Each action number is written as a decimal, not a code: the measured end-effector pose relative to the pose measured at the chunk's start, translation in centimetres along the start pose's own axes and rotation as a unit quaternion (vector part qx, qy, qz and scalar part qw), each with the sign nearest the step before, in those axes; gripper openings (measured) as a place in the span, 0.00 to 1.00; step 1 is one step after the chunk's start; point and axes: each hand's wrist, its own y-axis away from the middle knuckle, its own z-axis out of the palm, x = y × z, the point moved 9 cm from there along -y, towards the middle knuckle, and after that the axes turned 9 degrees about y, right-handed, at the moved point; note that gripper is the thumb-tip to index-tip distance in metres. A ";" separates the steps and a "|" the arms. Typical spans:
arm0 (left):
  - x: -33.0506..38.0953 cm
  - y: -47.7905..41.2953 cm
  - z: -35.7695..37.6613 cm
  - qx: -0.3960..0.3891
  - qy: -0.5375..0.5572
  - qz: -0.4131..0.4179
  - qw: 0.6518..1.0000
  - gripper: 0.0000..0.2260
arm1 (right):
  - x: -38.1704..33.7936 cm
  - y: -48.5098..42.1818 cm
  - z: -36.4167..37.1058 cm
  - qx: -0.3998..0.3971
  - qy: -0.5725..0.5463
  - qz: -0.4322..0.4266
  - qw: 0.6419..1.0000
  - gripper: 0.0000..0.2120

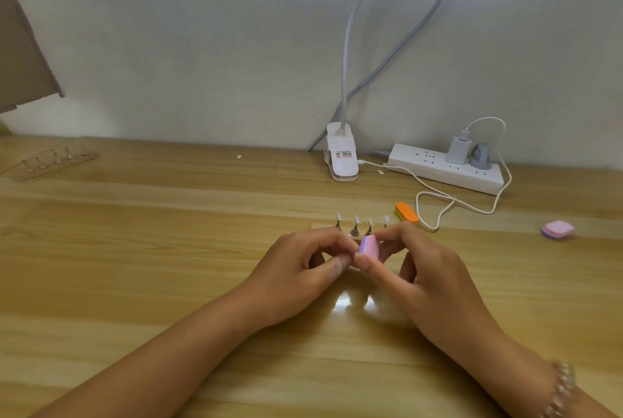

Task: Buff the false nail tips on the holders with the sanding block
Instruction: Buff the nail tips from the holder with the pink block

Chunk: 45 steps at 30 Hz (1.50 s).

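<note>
Two hands met over a pastel sanding block in front of a row of false nail tips.

The right hand (428, 272) gripped the pink-and-lilac sanding block (368, 245) between thumb and curled fingers. The left hand (303, 269) pinched a small pale piece (354, 254) against its edge, too small to identify. Both hands hid the near side of the flat wooden base (318, 227). Behind them, four clear nail tips (356, 219) stood on metal holders (354, 231). An oval orange buffer (407, 213) lay just beyond, beside a looping white cable (438, 212). A rounded pink block (558, 229) lay well to the right on the glossy wood-grain table (168, 266). At the wall were a white clip lamp (342, 156) and a power strip (438, 171).
</note>
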 end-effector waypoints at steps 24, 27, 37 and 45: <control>0.2 -0.1 -0.3 0.020 -0.018 -0.011 1.000 0.08 | -0.5 0.2 0.1 -0.002 0.008 -0.015 1.000 0.16; 0.3 0.0 -0.3 0.021 -0.015 -0.014 1.000 0.07 | -1.1 0.4 0.2 -0.005 0.046 -0.035 0.998 0.15; 0.3 0.0 -0.3 0.016 -0.011 -0.013 1.000 0.09 | -2.2 0.6 0.5 -0.016 0.046 -0.061 0.997 0.17; 0.5 0.1 -0.4 0.020 -0.009 -0.013 1.000 0.09 | -2.2 0.6 0.6 -0.017 0.042 -0.058 0.997 0.17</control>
